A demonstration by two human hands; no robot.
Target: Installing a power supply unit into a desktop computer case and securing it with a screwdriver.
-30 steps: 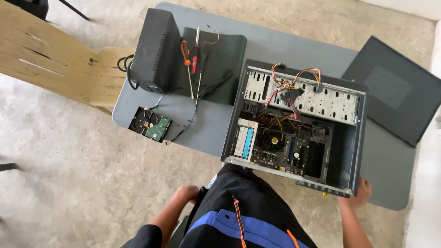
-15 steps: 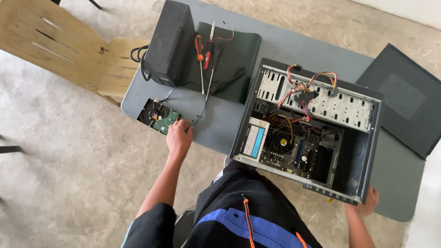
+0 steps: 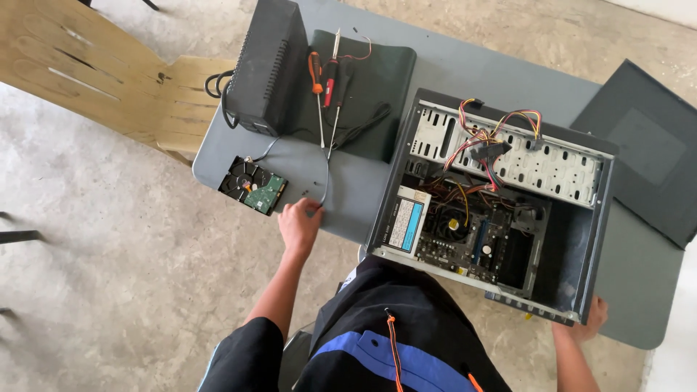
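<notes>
An open computer case (image 3: 581, 239) lies on its side on the grey table (image 3: 363, 189), with the motherboard, power supply and coloured wires showing. My right hand (image 3: 589, 319) grips the case's near right corner. My left hand (image 3: 299, 221) rests at the table's near edge with its fingers curled down. It is just right of a bare hard drive (image 3: 253, 186) with a green circuit board. A thin cable and small dark screws (image 3: 305, 192) lie at its fingertips. Whether the fingers pinch anything is hidden.
A black box unit (image 3: 267, 65) stands at the table's far left beside a dark mat (image 3: 377, 80) with screwdrivers (image 3: 318, 87) on it. The case's side panel (image 3: 646, 152) lies at the right. A wooden chair (image 3: 94, 80) stands left of the table. The floor is concrete.
My left hand rose from beside my body to the hard drive, then shifted right to the table edge near the screws. The view moved closer. My right hand stayed at the case corner.
</notes>
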